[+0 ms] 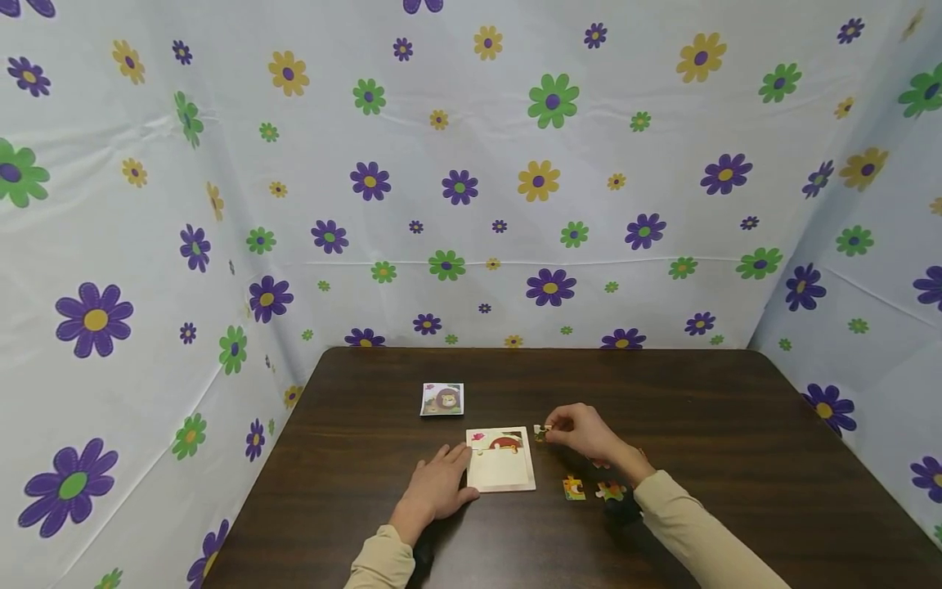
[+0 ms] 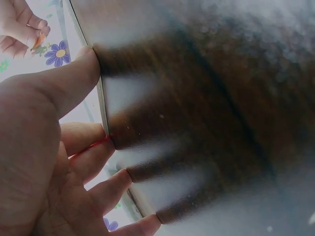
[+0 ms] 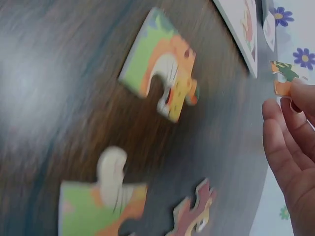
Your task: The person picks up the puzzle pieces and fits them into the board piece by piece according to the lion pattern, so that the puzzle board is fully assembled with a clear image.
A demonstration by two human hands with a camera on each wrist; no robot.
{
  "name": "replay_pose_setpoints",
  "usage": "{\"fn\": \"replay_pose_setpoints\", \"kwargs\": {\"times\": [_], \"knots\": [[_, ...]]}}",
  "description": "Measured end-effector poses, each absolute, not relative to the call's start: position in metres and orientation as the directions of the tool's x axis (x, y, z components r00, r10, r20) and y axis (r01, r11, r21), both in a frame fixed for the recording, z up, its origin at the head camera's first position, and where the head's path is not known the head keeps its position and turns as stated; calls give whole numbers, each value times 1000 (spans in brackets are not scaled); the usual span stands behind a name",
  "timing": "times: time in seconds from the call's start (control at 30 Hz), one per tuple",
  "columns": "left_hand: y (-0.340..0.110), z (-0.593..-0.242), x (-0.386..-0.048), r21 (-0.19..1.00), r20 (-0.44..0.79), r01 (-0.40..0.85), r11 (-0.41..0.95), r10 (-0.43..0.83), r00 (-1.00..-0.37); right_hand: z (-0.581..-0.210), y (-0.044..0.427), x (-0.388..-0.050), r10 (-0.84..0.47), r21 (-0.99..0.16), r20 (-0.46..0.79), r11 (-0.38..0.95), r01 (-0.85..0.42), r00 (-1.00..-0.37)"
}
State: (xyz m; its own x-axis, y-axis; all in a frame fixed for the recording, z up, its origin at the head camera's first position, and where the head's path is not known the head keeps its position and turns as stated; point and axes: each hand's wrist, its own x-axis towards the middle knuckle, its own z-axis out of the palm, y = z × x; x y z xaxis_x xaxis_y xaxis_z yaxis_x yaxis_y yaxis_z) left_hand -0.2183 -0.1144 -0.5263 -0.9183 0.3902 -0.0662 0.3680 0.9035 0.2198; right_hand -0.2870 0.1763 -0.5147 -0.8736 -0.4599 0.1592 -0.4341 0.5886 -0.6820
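A square puzzle board (image 1: 502, 474) lies on the dark table, with pieces fitted along its top and a bare pale area below. My left hand (image 1: 437, 483) rests at the board's left edge, fingers spread; in the left wrist view the thumb (image 2: 81, 73) touches that edge. Just right of the board's upper corner, my right hand (image 1: 585, 432) pinches a puzzle piece (image 3: 283, 88) between thumb and fingers, raised off the table. It shows green, orange and white. Loose pieces lie below the right hand, among them an orange-and-green piece (image 1: 573, 488) and another piece (image 1: 610, 491).
A small square lion picture card (image 1: 442, 399) lies behind the board to the left. A reddish-brown piece (image 3: 192, 216) lies near the other loose pieces, partly hidden by the right arm in the head view. Flower-printed cloth (image 1: 471, 164) hangs around the table (image 1: 706, 409).
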Motion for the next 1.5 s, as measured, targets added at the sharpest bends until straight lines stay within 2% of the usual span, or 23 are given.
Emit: {"fn": "replay_pose_setpoints", "kwargs": {"times": [0.17, 0.4, 0.63, 1.07, 1.5], "knots": [[-114, -527, -219, 212, -70, 368, 905, 390, -918, -513, 163, -286, -492, -733, 147, 528, -429, -858], [-114, -525, -218, 203, -72, 364, 909, 385, -920, -512, 139, -285, -505, -809, 76, 473, -350, -860], [-114, -524, -218, 206, -82, 359, 910, 382, -921, -518, 121, -285, -515, -834, 77, 436, -338, -854], [-114, -524, -217, 212, -69, 365, 906, 387, -920, -533, 93, -278, -516, -777, 114, 487, -400, -849], [-115, -526, -219, 202, -62, 373, 905, 392, -918, -537, 75, -274, -453, -673, 123, 616, -410, -883]]}}
